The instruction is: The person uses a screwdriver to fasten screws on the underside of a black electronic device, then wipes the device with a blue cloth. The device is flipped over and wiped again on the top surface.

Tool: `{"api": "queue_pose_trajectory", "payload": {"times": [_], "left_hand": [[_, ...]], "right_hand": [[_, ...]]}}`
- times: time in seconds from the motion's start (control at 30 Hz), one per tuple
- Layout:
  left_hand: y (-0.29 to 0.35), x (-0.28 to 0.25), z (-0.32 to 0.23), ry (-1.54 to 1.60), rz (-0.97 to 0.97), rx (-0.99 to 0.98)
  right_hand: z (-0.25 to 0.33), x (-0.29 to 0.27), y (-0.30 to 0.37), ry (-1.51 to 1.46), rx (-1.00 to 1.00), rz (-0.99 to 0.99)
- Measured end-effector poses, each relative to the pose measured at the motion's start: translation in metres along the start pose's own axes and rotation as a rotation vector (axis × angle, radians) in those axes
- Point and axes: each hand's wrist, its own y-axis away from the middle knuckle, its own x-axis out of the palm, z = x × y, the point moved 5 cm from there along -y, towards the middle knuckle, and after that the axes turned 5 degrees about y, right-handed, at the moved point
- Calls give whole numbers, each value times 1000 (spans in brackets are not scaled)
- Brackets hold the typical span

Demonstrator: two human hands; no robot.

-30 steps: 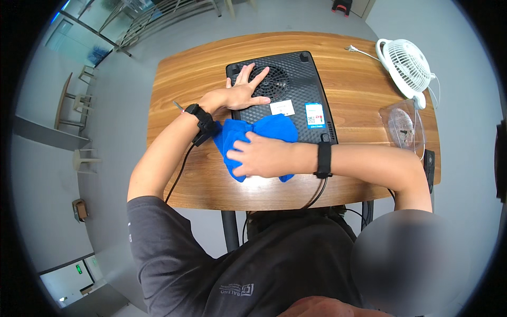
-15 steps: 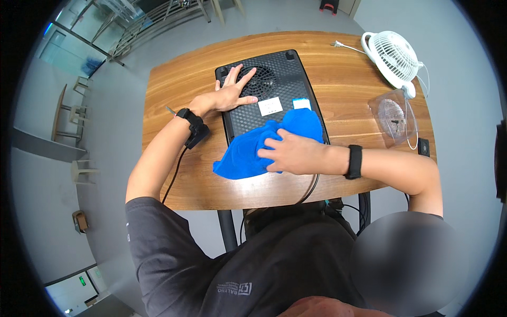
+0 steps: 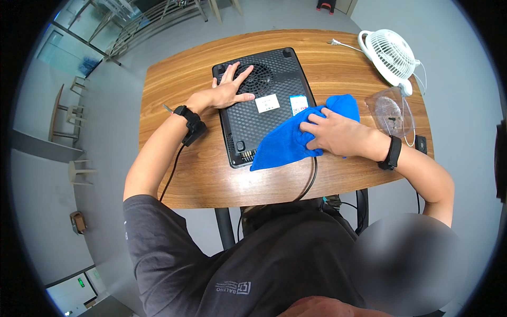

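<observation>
A black induction cooker (image 3: 245, 122) lies underside up on the wooden table, showing a round fan grille (image 3: 257, 78), rubber feet and two stickers. My left hand (image 3: 226, 94) rests flat on its upper left part, fingers spread beside and partly over the grille. Bunched under the curled fingers of my right hand (image 3: 340, 134) is a blue cloth (image 3: 285, 138). It covers the cooker's near right corner and hangs over onto the table. The near left corner, with a foot and vent slots, shows past the cloth.
At the table's right stands a white fan (image 3: 392, 55) with its plug (image 3: 335, 42) lying on the wood. Nearer me are a clear plastic piece (image 3: 390, 113) and a small black box (image 3: 420, 143). A black cable (image 3: 311, 182) runs off the table's front edge (image 3: 253, 203).
My right hand has moved right with the blue cloth, baring the cooker's near left corner. My left hand stays spread on the underside.
</observation>
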Motion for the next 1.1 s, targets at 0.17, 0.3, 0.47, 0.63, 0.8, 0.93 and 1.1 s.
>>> {"api": "queue_pose_trajectory", "payload": {"times": [0.17, 0.3, 0.47, 0.63, 0.8, 0.93, 1.1], "left_hand": [[0, -1, -2, 2, 11, 0], [1, 0, 0, -14, 8, -22], [1, -2, -3, -13, 2, -21], [4, -2, -4, -5, 1, -36], [4, -1, -4, -10, -15, -6], [4, 0, -4, -8, -38, 3], [3, 1, -3, 28, -62, 20]], "right_hand": [[-13, -4, 10, 2, -27, 31], [-53, -20, 36, -96, 169, 63], [-107, 9, 85, -87, 395, 35], [-126, 54, 81, -160, 497, 45], [-137, 73, 73, -223, 549, 18], [-153, 69, 59, -367, 541, 10], [-177, 65, 11, -316, 702, -265]]}}
